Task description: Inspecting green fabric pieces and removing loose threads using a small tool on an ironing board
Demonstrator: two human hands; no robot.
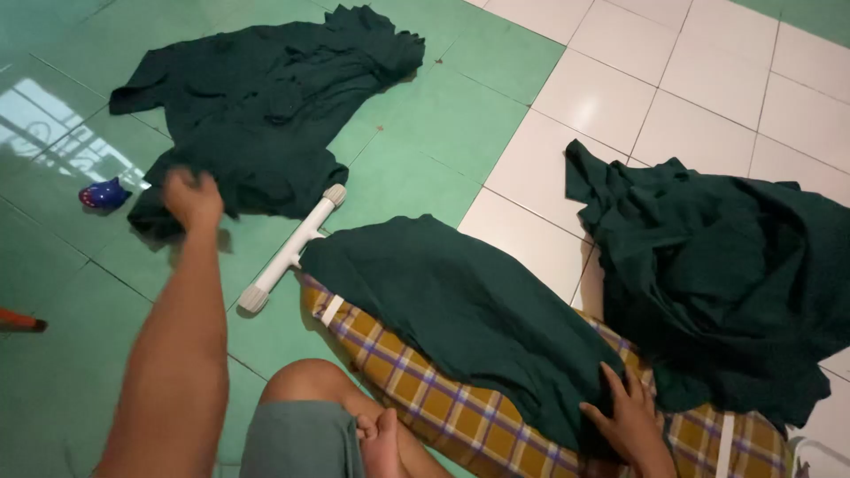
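Note:
My left hand reaches far out over the green floor and is at the near edge of a dark green garment spread on the tiles; its fingers look curled, blurred by motion. My right hand lies flat with fingers apart on a second dark green cloth draped over a low ironing board with a yellow checked cover. I sit on the floor with my bent knee against the board.
A heap of dark green cloth lies on the white tiles at the right. The board's white leg sticks out to the left. A small blue and red object sits by the garment. A red-tipped item is at the left edge.

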